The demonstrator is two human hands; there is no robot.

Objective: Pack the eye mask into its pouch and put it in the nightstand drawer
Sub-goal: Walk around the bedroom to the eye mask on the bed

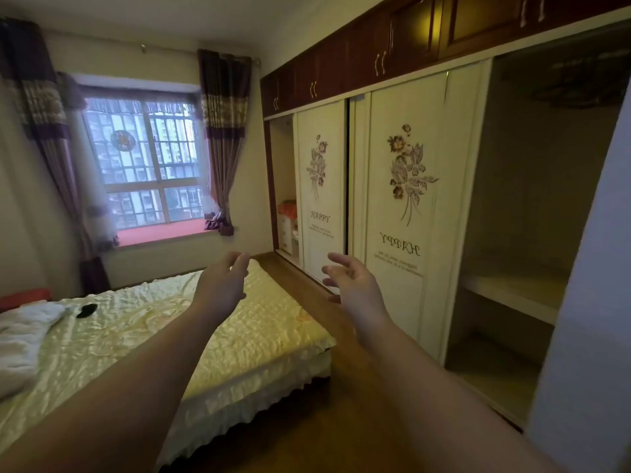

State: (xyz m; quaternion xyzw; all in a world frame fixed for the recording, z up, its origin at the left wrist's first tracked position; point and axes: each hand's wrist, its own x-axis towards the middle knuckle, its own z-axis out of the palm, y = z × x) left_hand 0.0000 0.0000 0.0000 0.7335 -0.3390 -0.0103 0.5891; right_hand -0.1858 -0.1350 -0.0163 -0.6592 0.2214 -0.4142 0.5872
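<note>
A small dark object that looks like the eye mask (87, 310) lies on the yellow satin bed (143, 336), far left, beside a white pillow (24, 339). My left hand (223, 283) is stretched forward above the bed's right part, fingers apart and holding nothing. My right hand (351, 279) is held out over the floor in front of the wardrobe, also open with nothing in it. Both hands are far from the dark object. No pouch shows, and I see no nightstand for certain.
A wardrobe (406, 199) with flowered sliding doors lines the right wall, with open sections at the far end and near right. Wooden floor (341, 421) runs between bed and wardrobe. A curtained window (146, 162) fills the far wall. Something red (24, 297) sits at the bed's far left.
</note>
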